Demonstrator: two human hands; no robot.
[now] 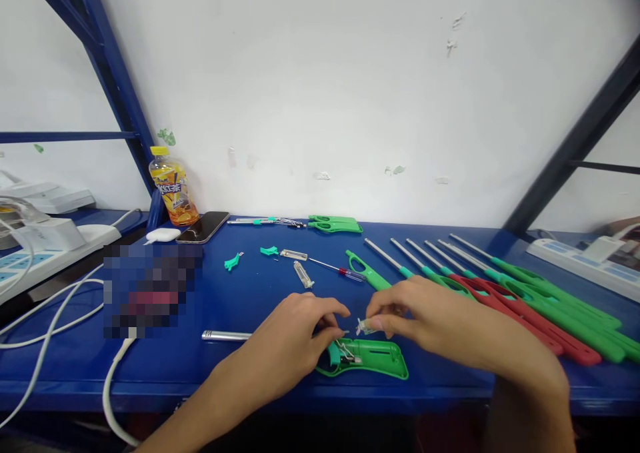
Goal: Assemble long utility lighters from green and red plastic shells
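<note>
Fingers of my right hand (400,313) pinch a small clear plastic lighter fuel tank (367,326) with a whitish fitting at its end. It is held just above an opened green lighter shell (383,358). Inside the shell lie a teal trigger (334,354) and thin wires; a metal lighter tube (225,336) sticks out to the left, partly hidden under my left arm. My left hand (305,330) is over the shell's trigger end, with thumb and fingers closed together near a small whitish bit. What exactly they grip is hidden.
Behind my hands lie two clear tanks (303,274) (294,254), a screwdriver (353,274), teal triggers (233,261) and a green shell half (370,271). Several long lighters (525,300) lie right. Metal tubes (265,220), green shells (335,224), a phone (204,227) and a bottle (173,190) stand farther back.
</note>
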